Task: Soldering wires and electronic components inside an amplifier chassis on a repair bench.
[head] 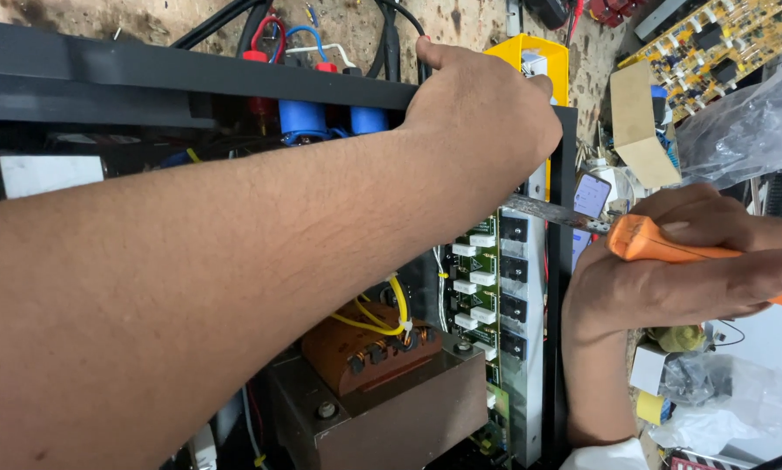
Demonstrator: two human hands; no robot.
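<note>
Clearly, you had both hands committed to the open chassis. Your left hand (487, 113) reached across it and was clenched over the top corner of the black frame (147, 70), thumb lying along the upper edge, seemingly to steady the case. Just below that wrist sat the blue capacitors (302, 117), and under your forearm the brown-wound transformer (365, 348) with its yellow wires (382, 318).

Your right hand (670, 278) was wrapped around an orange-handled tool (696, 252), fingers closed firmly over the grip. Its metal blade (548, 211) ran out from your knuckles towards your left hand, and its tip met the upright metal strip (522, 348) carrying a row of black components, right beside the green circuit board (482, 261). Whether the tip was touching a part or only the strip's edge, I could not tell.

As I judge it, you were at the stage of setting the blade into place against that strip. Any further stroke called for a braced frame, a short controlled motion, and keeping the tip off the board's white connectors. Beyond the blade lay a phone (591, 193), and further past your left hand a yellow bin (530, 52).
</note>
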